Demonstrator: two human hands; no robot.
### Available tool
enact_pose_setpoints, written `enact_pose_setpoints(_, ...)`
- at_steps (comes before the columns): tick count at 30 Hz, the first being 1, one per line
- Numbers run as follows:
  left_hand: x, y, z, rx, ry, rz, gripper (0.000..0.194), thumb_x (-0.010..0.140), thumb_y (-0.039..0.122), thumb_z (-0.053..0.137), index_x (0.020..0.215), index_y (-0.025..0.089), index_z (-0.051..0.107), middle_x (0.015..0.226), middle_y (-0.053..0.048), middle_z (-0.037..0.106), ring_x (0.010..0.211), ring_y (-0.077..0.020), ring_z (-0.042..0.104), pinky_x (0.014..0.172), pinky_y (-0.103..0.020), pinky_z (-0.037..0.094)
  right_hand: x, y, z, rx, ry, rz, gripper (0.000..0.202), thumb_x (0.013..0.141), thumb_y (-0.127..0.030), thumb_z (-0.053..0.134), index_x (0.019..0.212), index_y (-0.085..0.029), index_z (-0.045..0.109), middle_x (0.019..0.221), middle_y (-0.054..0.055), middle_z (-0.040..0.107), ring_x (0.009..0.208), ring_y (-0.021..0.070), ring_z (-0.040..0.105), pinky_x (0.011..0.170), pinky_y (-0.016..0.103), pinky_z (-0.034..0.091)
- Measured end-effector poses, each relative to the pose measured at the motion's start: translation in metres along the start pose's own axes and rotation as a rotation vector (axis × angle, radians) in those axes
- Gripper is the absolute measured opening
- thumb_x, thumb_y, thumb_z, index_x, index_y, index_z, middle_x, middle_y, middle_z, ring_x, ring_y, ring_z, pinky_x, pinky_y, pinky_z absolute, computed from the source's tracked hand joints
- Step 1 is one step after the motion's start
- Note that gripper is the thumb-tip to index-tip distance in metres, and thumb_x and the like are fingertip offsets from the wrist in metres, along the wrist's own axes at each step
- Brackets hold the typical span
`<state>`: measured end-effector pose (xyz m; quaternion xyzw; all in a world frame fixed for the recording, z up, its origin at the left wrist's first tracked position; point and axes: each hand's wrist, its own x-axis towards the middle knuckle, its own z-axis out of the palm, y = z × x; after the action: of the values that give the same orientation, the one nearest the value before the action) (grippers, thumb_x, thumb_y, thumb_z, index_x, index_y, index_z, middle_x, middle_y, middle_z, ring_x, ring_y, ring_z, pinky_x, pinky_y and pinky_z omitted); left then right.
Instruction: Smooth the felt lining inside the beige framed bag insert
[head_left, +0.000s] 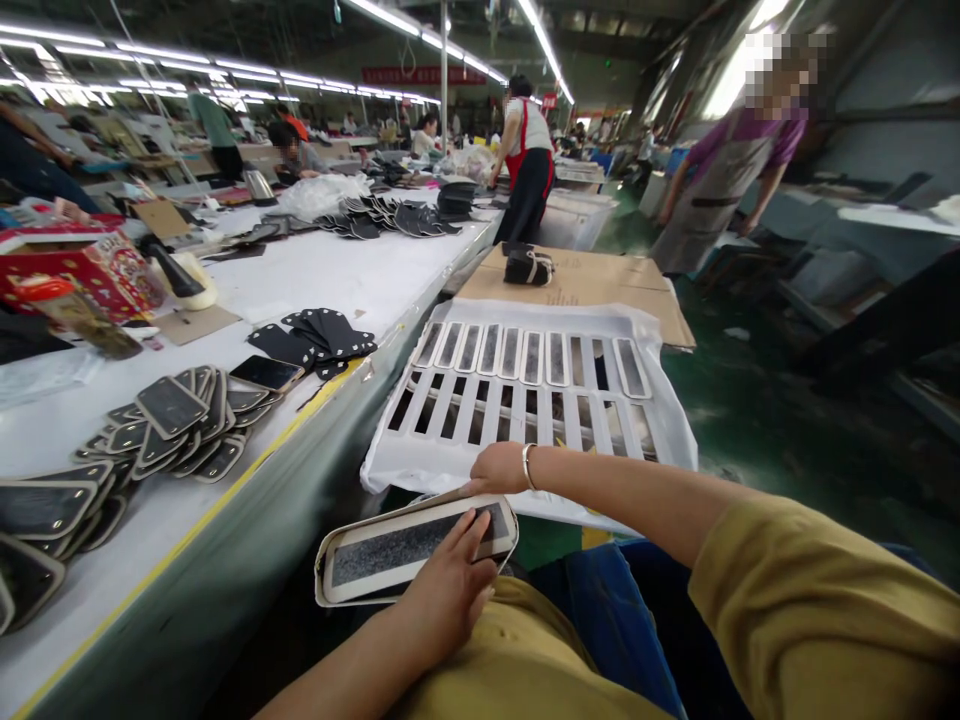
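Note:
A cream-framed flat piece with a grey glittery centre lies across my lap, below the table edge. My left hand rests on its right end, fingers spread over the grey part and gripping it. My right hand, a bracelet on its wrist, reaches across from the right and pinches the far upper edge of the same piece; its fingers are curled and partly hidden. Just beyond it lies a white slotted sheet with rows of grey strips in its openings.
The long white table at left carries piles of dark flat pieces, black cut-outs, a phone and a red box. Cardboard with a black bag lies ahead. Other people stand further back and at right.

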<state>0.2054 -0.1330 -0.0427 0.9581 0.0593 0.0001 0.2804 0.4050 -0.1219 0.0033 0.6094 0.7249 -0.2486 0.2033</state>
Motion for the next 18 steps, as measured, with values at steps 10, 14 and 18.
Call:
enact_pose_setpoints(10,0.002,0.002,-0.003,0.053,-0.024,0.046,0.014,0.076,0.012,0.051,0.088,0.011,0.056,0.144,-0.020,0.027,0.136,-0.0308,0.017,0.110,-0.046,0.024,-0.010,-0.006,-0.012,-0.273,-0.009,-0.122,0.033,0.093,-0.027,0.039,0.095,-0.010,0.067,0.090,0.016,0.068,0.087,0.0267,0.062,0.067,0.034,0.044)
enact_pose_setpoints(14,0.002,0.001,-0.004,0.081,-0.001,0.050,0.022,0.076,0.021,0.056,0.096,0.013,0.056,0.142,-0.018,0.032,0.134,-0.0295,0.024,0.109,-0.044,0.026,-0.022,-0.011,-0.021,-0.313,0.011,-0.193,0.027,0.089,-0.021,0.042,0.094,-0.011,0.067,0.089,0.014,0.068,0.084,0.0259,0.063,0.065,0.033,0.043)
enact_pose_setpoints(18,0.005,-0.002,-0.006,0.097,0.052,0.024,0.048,0.072,0.032,0.063,0.114,0.012,0.049,0.136,-0.017,0.041,0.128,-0.0280,0.035,0.107,-0.041,0.031,-0.019,-0.012,-0.026,-0.348,0.026,-0.220,0.026,0.088,-0.021,0.044,0.090,-0.012,0.068,0.085,0.013,0.069,0.079,0.0248,0.063,0.060,0.031,0.041)
